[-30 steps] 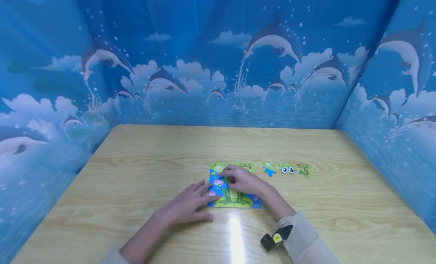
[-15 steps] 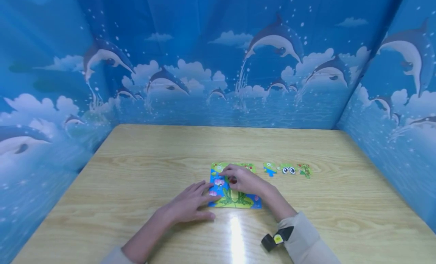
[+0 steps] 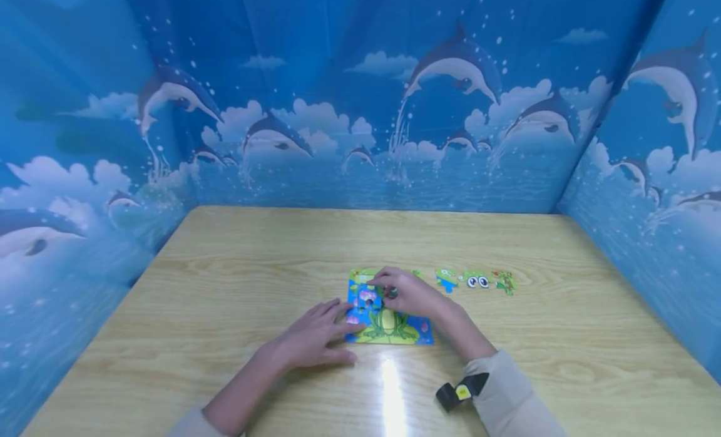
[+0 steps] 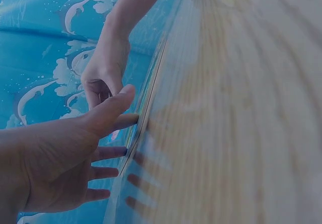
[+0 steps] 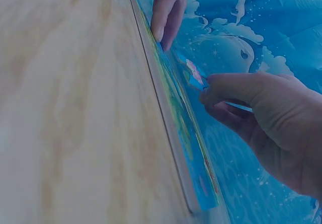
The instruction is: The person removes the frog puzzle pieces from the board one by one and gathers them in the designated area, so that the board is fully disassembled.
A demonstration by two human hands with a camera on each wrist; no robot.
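In the head view a frog jigsaw board (image 3: 388, 332) lies on the table, its lower half showing the frog's legs and belly. My right hand (image 3: 415, 294) pinches a blue jigsaw piece (image 3: 368, 295) with a pink flower between thumb and fingers. The right wrist view shows that piece (image 5: 194, 74) tilted and raised off the board. My left hand (image 3: 308, 338) has its fingers extended, with the fingertips resting on the board's left side. The right hand hides part of the board's upper right.
To the right of the board lie three loose pieces in a row: a green and blue one (image 3: 446, 280), one with cartoon eyes (image 3: 477, 281) and one with a plant and red spots (image 3: 504, 282). A dolphin-print curtain (image 3: 360, 124) encloses the wooden table (image 3: 253, 249).
The right hand has shifted slightly right and up, and the flower piece it pinches has come off the board's surface and now shows more fully. The left hand has stayed put.
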